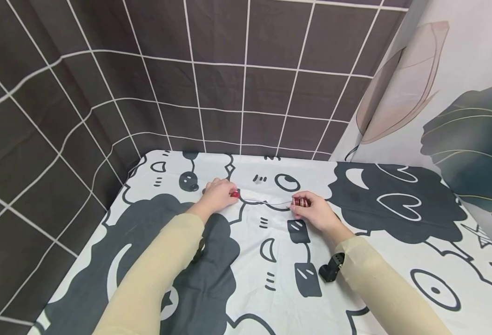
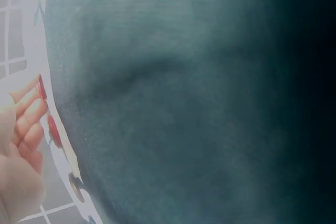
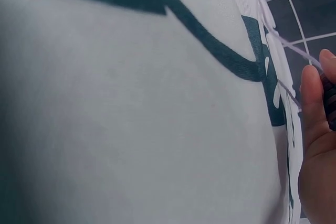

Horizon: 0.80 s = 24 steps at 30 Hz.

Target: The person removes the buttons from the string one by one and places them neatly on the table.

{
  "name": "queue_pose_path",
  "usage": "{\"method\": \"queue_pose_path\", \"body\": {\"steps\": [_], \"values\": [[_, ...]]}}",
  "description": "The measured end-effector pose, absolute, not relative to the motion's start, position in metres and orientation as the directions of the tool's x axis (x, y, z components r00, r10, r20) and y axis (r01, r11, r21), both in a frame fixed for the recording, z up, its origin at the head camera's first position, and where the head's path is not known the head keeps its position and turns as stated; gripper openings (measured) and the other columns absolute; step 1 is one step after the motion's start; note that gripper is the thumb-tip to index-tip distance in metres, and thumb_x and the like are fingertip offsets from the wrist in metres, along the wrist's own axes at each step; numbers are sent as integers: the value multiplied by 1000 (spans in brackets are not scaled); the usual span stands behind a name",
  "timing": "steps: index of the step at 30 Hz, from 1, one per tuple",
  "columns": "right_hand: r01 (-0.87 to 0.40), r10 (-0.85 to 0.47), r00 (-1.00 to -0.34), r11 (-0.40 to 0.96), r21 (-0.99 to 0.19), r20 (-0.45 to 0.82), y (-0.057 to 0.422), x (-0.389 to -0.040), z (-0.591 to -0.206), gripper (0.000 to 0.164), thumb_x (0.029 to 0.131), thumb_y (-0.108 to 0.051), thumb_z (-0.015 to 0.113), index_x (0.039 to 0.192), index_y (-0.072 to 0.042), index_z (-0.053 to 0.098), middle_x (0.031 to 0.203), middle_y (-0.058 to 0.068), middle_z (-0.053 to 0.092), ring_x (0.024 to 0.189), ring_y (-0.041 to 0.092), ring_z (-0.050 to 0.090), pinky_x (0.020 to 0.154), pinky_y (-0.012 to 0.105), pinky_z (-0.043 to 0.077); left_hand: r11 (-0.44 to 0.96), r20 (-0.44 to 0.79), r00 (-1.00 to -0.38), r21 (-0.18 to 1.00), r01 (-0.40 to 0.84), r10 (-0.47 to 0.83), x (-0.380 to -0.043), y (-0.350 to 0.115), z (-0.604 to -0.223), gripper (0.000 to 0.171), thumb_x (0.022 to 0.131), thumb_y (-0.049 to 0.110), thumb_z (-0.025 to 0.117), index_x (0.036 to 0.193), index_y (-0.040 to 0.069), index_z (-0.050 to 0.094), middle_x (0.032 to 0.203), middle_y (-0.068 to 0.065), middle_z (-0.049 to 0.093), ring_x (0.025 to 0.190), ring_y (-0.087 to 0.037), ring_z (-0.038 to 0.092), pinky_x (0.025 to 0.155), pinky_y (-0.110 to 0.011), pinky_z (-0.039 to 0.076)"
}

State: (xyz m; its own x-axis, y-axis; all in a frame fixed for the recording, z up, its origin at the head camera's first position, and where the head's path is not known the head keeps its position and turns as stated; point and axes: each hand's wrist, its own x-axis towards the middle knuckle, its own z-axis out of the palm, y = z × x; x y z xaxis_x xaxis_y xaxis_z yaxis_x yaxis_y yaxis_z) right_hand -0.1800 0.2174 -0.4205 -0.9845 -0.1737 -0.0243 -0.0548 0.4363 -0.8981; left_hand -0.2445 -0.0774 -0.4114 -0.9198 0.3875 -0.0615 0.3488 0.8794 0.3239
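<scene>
My left hand (image 1: 217, 197) holds a small glossy red piece (image 1: 235, 194) at its fingertips, near the far part of the cloth. A second red piece (image 2: 54, 131) shows beside the curled fingers in the left wrist view. My right hand (image 1: 314, 213) grips a dark red, striped, ridged piece (image 1: 301, 202) between thumb and fingers. A thin pale cord (image 1: 272, 204) runs from one hand to the other, low over the cloth. In the right wrist view the cord (image 3: 294, 49) reaches the right fingertips, and part of the ridged piece (image 3: 329, 98) is hidden by them.
A black-and-white cartoon-print cloth (image 1: 250, 260) covers the surface under both hands. Behind and to the left hangs a dark curtain with a white grid (image 1: 216, 88). A leaf-print curtain (image 1: 459, 70) hangs at the right. A black wrist camera (image 1: 331, 267) sits by the right sleeve.
</scene>
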Motion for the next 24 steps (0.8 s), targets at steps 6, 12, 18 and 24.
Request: {"method": "queue_pose_path", "body": {"steps": [6, 12, 18, 24], "values": [[-62, -179, -984, 411, -910, -13, 217, -181, -421, 42, 83, -9, 70, 119, 7, 53, 100, 18, 58, 70, 17, 65, 66, 28, 54, 881, -56, -919, 314, 354, 389, -244, -75, -410, 37, 85, 31, 68, 117, 12, 63, 102, -2, 59, 101, -22, 45, 87, -39, 33], [-51, -183, -983, 382, -923, -21, 217, -181, -422, 42, 82, -6, 70, 118, 8, 53, 101, 19, 57, 74, 17, 63, 66, 29, 55, 871, -25, -916, 321, 372, 401, -240, -68, -403, 40, 85, 33, 68, 118, 11, 63, 95, -1, 57, 95, -21, 45, 85, -38, 34], [-52, -190, -982, 383, -922, -23, 216, -182, -423, 43, 82, -7, 70, 118, 8, 52, 101, 19, 57, 75, 18, 64, 67, 29, 55, 824, -24, -904, 422, 378, 427, -237, -52, -397, 44, 86, 36, 67, 121, 10, 61, 102, -2, 60, 101, -23, 49, 91, -40, 35], [-44, -198, -980, 373, -927, -34, 216, -182, -422, 43, 82, -7, 70, 119, 8, 52, 103, 19, 57, 77, 17, 64, 69, 29, 55, 708, -69, -884, 629, 321, 462, -233, -35, -393, 46, 87, 31, 66, 125, 7, 57, 106, -5, 62, 97, -20, 56, 86, -35, 44]]}}
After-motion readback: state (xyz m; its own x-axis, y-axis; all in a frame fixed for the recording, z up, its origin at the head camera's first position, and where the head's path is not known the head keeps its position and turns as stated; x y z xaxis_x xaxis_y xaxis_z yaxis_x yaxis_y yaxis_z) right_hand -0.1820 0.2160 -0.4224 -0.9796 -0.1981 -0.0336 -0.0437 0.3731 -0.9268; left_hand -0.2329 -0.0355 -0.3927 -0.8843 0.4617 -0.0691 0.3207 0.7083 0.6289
